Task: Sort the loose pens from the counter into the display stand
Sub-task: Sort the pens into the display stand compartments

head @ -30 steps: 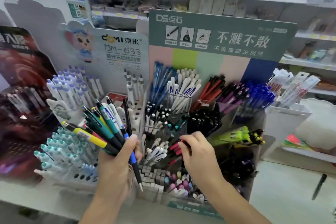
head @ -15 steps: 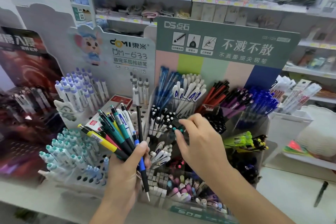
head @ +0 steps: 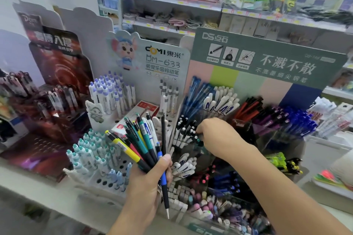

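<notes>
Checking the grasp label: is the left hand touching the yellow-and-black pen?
Touching. The head view shows the left hand gripping a fanned bundle of pens, with the yellow-and-black pen running down into its curled fingers.

Mixed loose pens (head: 142,143) fanned upright; tiered display stand (head: 267,66) packed behind.
</notes>
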